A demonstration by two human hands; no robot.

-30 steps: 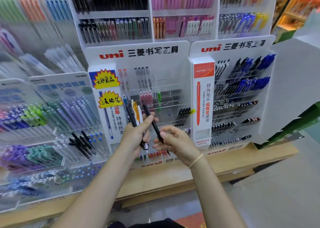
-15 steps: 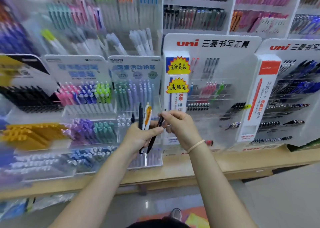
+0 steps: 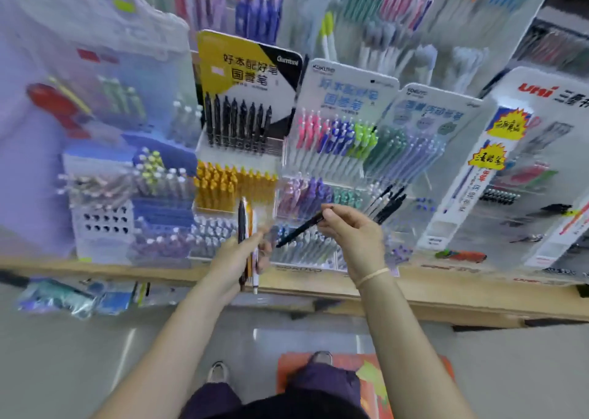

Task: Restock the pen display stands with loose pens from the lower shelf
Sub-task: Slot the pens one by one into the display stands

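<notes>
Black pen (image 3: pixel 301 229) pinched in right-hand fingers (image 3: pixel 328 216); left hand (image 3: pixel 237 256) grips pens (image 3: pixel 247 243).

A black pen (image 3: pixel 301 228) slants between the right hand's fingers (image 3: pixel 330 214), tip down-left. A small bunch of pens (image 3: pixel 248 243), black, orange and white, stands upright in the left hand's fingers (image 3: pixel 264 252), just left of it, apart.

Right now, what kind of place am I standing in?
Most likely a stationery shop's pen aisle. Branded display stands hold sorted rows of pens, like the orange pens, along a wooden shelf, and your right hand pinches a loose black pen.
</notes>
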